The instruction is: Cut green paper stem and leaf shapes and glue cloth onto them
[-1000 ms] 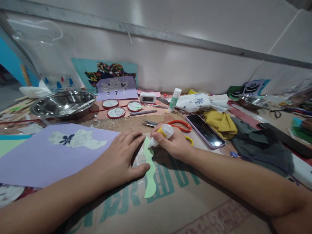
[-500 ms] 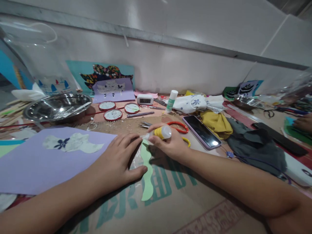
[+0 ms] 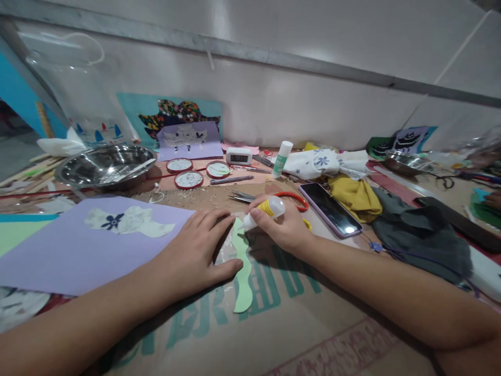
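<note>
My right hand is closed round a glue bottle with a yellow label, tilted so its nozzle points down at the upper part of a wavy green paper strip. The strip lies lengthwise on the printed cardboard. My left hand lies flat with its fingers stretched, the thumb pressing on the strip's left edge. Left of it rests a purple sheet bearing a white fabric shape with a dark flower. Scissors with red handles lie partly hidden behind my right hand.
A metal bowl, round red-rimmed dishes, a small digital clock and a glue stick stand along the back. To the right lie a phone, yellow cloth and dark cloth. Another person's hand shows at far right.
The glue bottle's nozzle has moved from the strip's top tip a little way down along it. My left hand still holds the strip down. The whole view has shifted slightly.
</note>
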The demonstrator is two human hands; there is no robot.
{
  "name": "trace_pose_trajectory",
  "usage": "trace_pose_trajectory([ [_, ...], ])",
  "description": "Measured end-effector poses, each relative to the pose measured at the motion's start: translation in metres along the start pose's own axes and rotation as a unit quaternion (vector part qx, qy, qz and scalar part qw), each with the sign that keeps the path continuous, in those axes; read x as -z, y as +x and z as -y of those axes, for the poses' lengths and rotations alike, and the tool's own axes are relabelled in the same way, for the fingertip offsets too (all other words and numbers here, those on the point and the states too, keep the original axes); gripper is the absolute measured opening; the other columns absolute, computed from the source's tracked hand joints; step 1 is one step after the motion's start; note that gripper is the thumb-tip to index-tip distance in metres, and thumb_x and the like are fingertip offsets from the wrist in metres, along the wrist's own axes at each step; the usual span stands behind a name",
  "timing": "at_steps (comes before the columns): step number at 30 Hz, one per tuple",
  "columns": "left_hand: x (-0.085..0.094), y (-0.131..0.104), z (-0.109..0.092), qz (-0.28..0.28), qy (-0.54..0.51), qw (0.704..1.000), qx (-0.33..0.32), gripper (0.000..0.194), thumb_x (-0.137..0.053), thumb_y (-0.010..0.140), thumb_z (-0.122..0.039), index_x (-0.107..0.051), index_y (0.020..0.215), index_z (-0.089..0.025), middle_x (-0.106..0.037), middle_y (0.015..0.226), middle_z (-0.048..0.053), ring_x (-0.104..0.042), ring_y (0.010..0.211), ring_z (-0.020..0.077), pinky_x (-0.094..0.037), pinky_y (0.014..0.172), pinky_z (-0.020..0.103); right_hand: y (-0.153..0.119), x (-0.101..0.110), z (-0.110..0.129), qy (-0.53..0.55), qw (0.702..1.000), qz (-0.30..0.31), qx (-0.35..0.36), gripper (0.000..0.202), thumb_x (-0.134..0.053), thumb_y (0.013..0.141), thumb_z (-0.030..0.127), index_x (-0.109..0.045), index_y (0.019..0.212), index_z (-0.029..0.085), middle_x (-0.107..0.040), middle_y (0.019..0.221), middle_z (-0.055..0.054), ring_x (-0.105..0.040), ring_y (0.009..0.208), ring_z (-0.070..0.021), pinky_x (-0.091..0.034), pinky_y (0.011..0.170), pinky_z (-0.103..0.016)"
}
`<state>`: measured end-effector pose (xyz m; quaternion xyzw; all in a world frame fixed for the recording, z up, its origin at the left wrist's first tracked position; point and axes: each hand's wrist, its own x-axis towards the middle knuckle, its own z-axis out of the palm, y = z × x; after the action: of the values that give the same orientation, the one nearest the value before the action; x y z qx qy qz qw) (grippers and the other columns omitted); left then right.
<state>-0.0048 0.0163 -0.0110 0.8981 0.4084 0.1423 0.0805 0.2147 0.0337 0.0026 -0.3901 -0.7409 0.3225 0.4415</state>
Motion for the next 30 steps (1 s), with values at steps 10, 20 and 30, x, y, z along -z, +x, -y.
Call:
trace_pose_trajectory([
  [10, -0.0032, -0.0011, 0.0023, -0.014, -0.010, 1.000, -0.001, 0.072, -0.062, 0.083, -0.062, -0.055, 0.140, -0.018, -0.052, 0.148, 0.017, -0.046, 0.134, 0.0376, -0.038, 0.112, 0.057, -0.0002, 0.0002, 0.0018, -0.059, 0.997, 0.040, 0.020, 0.036, -0.058, 0.093, 0.050, -0.061, 0.074, 0.019, -0.061, 0.067, 0.000, -0.055, 0.061, -0.0133, -0.044, 0.058, -0.025],
  [20, -0.0018, 0.0005, 0.0005, -0.010, 0.001, 1.000, -0.002, 0.073, -0.063, 0.082, -0.060, -0.056, 0.139, -0.015, -0.052, 0.147, 0.019, -0.047, 0.132, 0.0394, -0.038, 0.111, 0.059, 0.0015, -0.0023, 0.0015, -0.059, 0.998, 0.035, -0.001, 0.035, -0.061, 0.091, 0.051, -0.061, 0.077, 0.019, -0.062, 0.068, 0.000, -0.057, 0.063, -0.0145, -0.044, 0.060, -0.026],
  [30, -0.0012, 0.0000, 0.0005, -0.008, 0.009, 1.000, -0.005, 0.072, -0.061, 0.084, -0.060, -0.055, 0.140, -0.015, -0.052, 0.146, 0.018, -0.047, 0.132, 0.0380, -0.038, 0.111, 0.057, 0.0000, -0.0020, 0.0020, -0.102, 0.994, 0.048, 0.000, 0.041, -0.054, 0.094, 0.053, -0.054, 0.070, 0.019, -0.057, 0.064, 0.000, -0.054, 0.060, -0.0137, -0.040, 0.057, -0.026],
])
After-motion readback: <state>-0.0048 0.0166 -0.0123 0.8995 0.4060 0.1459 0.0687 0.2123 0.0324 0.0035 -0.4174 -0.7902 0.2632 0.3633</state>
